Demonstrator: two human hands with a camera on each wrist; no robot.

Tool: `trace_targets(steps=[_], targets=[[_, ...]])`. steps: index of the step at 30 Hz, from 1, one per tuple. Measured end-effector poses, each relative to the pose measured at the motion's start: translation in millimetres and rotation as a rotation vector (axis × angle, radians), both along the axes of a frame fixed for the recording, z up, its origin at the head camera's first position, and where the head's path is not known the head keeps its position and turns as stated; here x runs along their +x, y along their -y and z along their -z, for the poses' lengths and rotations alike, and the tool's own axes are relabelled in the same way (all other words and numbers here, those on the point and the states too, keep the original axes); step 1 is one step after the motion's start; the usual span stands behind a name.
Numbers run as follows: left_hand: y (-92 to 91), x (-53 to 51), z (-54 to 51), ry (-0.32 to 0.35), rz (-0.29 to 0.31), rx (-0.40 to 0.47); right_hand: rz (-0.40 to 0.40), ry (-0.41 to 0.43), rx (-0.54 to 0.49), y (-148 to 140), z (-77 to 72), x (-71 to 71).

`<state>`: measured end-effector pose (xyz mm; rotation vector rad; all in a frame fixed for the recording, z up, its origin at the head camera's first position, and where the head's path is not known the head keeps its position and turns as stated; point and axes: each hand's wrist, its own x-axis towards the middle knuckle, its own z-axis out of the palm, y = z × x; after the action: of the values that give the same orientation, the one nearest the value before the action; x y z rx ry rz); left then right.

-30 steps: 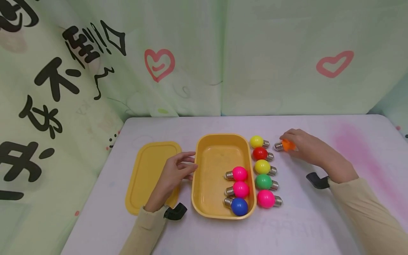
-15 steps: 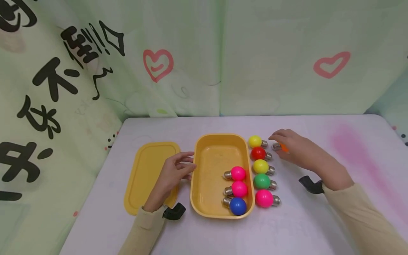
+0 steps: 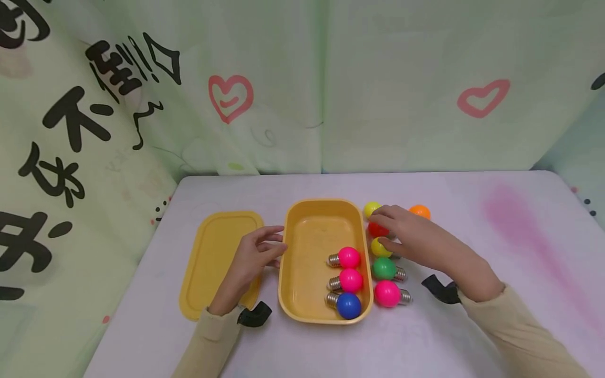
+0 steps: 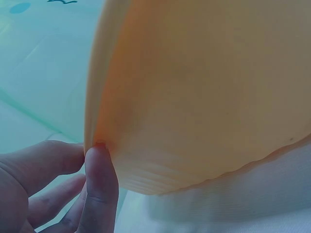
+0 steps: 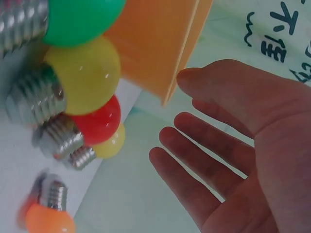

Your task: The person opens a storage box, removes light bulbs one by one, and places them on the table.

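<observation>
The left hand (image 3: 255, 257) has the tray (image 3: 307, 236) by its left edge, thumb and a fingertip drawn close in a narrow pinch at the rim. The right hand (image 3: 416, 236) hangs over the row of bulbs to the tray's right, thumb well parted from the fingers; its grip is wide and holds nothing (the right wrist view shows this plainly).

That row, from far to near, goes yellow bulb (image 3: 371, 209), red bulb (image 3: 376, 230), second yellow bulb (image 3: 379, 248), green bulb (image 3: 384, 268) and pink bulb (image 3: 387, 293), their metal ends pointing away from the tray. The red and the two yellow ones are partly hidden by the hand. Off to the right of the row's far end lies an orange bulb (image 3: 419, 211) (the hand covers part of it from overhead).

Inside the tray, along its right side, sit two more pink bulbs (image 3: 350, 258) and, nearest the person, a blue bulb (image 3: 348, 305), metal ends pointing left.

A yellow lid (image 3: 212, 252) lies flat on the table (image 3: 302, 352) left of the tray, partly under the left hand and wrist. Behind hangs a pale green curtain (image 3: 392, 115) with two red hearts (image 3: 230, 111).
</observation>
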<state>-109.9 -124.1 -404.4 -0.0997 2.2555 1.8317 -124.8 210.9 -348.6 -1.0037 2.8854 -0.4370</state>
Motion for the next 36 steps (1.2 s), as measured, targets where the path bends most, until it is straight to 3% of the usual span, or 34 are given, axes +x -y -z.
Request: trace_targets(steps=[11,25,36], targets=[[3.0,1.4,1.4,0.008,-0.002,0.001,-0.110,-0.062,-0.024,27.5,5.9,6.2],[2.6,0.4,1.3,0.004,-0.002,-0.003,-0.147,0.040,0.075,56.1,13.5,6.3],[1.1,0.4,1.3,0.004,0.006,0.007,-0.219,-0.005,0.158,69.1,19.0,1.8]])
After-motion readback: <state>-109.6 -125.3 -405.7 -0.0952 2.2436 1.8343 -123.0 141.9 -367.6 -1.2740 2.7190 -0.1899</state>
